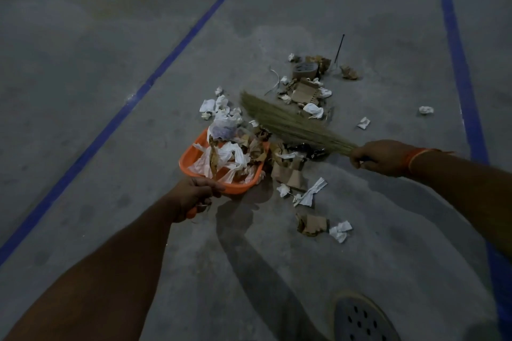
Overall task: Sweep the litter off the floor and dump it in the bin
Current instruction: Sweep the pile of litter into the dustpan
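Litter [230,155] fills the dustpan [191,158] (left hand [194,196] gripping), right hand [379,158] holding the broom [291,124] angled up-left.

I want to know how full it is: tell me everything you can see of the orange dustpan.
The orange dustpan looks like plastic, a shallow pan with a raised rim, resting on the grey floor. The left hand grips its handle at the near end. White crumpled paper and brown scraps heap over most of it; the grass broom lies by its far side.
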Tool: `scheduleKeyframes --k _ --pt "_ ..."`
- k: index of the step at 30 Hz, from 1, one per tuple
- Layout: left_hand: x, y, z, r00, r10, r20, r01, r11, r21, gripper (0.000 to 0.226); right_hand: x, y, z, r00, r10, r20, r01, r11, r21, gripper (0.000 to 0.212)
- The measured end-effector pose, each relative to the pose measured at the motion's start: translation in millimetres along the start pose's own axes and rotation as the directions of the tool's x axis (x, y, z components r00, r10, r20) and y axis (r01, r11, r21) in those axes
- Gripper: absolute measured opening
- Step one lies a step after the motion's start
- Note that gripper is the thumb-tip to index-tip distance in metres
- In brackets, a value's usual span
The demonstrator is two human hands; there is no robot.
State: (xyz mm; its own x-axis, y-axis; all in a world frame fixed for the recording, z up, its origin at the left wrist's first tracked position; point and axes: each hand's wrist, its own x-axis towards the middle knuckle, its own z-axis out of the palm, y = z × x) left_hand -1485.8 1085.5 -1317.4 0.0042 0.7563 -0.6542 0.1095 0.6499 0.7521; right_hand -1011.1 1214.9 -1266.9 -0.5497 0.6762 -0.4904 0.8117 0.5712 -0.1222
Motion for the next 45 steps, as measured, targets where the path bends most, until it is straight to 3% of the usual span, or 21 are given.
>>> scheduleKeyframes --k 4,13,26,33,40,45 --pt "-1 1 4 1.000 0.013 -0.004 -0.013 0.999 -0.036 0.035 3 -15 17 0.995 -0.059 0.077 0.059 0.998 -0.005 0.020" --pt "-5 -2 12 0.996 0.087 -0.015 -0.088 0.993 -0.075 0.035 -40 -23 50 0.984 -0.168 0.061 0.166 0.986 0.026 0.013" --pt "2 70 74 0.976 0.212 0.043 -0.212 0.977 -0.006 0.037 -110 17 35 0.997 -0.072 -0.016 0.073 0.995 0.061 0.017" --pt "-56 177 126 0.974 0.206 0.097 -0.209 0.978 0.027 0.036 -207 37 -56 0.999 0.041 -0.001 -0.040 0.987 0.155 0.008" --pt "-153 330 187 0.969 0.182 0.168 -0.201 0.974 0.101 0.035 -341 53 -175 0.992 0.123 0.010 -0.121 0.958 0.261 0.010" --pt "-199 448 256 0.961 0.166 0.220 -0.207 0.962 0.177 0.036 -432 106 -245 0.982 0.188 -0.021 -0.175 0.943 0.284 0.011"
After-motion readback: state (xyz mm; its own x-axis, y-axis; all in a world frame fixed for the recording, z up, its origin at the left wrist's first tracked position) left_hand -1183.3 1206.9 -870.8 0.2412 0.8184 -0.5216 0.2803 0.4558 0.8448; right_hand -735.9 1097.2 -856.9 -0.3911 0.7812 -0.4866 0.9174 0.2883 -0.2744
